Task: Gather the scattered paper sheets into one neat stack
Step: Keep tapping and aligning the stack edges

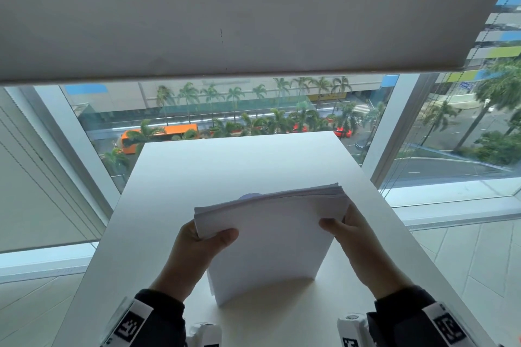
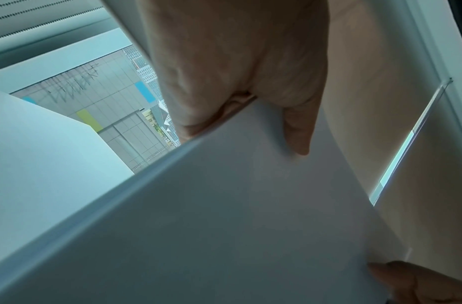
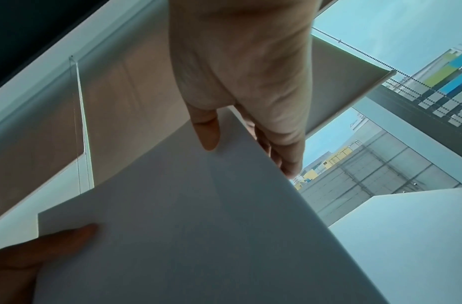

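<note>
A thick stack of white paper sheets (image 1: 270, 245) stands on its lower edge on the white table (image 1: 225, 166), leaning toward me. My left hand (image 1: 203, 245) grips its upper left side, thumb on the near face and fingers behind. My right hand (image 1: 349, 231) grips the upper right side the same way. In the left wrist view the paper stack (image 2: 224, 226) fills the frame under my left hand (image 2: 237, 92). In the right wrist view my right hand (image 3: 240, 92) pinches the paper stack (image 3: 198, 226). The sheets' top edges are slightly uneven.
The table juts toward a large window (image 1: 225, 110) with a lowered roller blind (image 1: 225, 8) above. Tiled floor (image 1: 465, 256) lies to the right and left of the table. A bead chain (image 1: 439, 110) hangs at the right of the window.
</note>
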`<state>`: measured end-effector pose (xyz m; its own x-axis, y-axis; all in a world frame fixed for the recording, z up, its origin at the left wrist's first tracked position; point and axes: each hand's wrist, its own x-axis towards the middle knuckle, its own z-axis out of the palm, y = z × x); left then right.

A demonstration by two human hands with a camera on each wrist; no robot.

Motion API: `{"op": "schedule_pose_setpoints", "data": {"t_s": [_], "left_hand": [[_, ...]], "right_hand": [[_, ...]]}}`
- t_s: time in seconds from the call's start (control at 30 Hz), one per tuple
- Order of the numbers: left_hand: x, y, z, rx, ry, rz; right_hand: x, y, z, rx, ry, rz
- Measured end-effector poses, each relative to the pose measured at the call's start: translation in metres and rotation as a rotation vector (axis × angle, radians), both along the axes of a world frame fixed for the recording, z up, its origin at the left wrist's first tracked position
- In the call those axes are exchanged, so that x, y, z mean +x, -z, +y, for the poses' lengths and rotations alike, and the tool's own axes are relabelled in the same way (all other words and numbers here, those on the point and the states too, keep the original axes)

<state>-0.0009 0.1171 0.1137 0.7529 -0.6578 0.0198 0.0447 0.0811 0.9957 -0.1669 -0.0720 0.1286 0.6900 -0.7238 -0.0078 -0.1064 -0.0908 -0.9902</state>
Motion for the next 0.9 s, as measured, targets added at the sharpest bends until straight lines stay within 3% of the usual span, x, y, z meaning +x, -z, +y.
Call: {"op": "schedule_pose_setpoints", "data": {"t_s": [0.13, 0.27, 0.43, 0.53, 0.6, 0.73, 0.83, 0.9], "left_hand": [[0.000, 0.003, 0.001, -0.010, 0.009, 0.006], [0.000, 0.007, 0.000, -0.009, 0.012, 0.030], [-0.006, 0.012, 0.000, -0.007, 0.013, 0.047], [-0.006, 0.011, -0.001, -0.004, 0.011, 0.053], [-0.006, 0.010, 0.000, -0.005, 0.021, 0.053], [-0.006, 0.010, 0.001, 0.002, 0.035, 0.055], [-0.006, 0.010, 0.001, -0.001, 0.044, 0.059], [-0.006, 0.010, 0.002, -0.007, 0.049, 0.061]], "right_hand": [[-0.002, -0.002, 0.001, -0.065, 0.083, 0.002], [-0.003, -0.025, 0.000, -0.268, 0.088, -0.054], [-0.006, -0.043, 0.009, -0.967, 0.054, 0.086], [0.000, -0.039, 0.017, -1.170, -0.130, 0.322], [0.003, -0.037, 0.018, -1.226, -0.166, 0.388], [0.004, -0.049, 0.018, -1.173, -0.057, 0.299], [0.006, -0.047, 0.017, -1.260, -0.190, 0.460], [0.006, -0.047, 0.015, -1.249, -0.196, 0.472]]}}
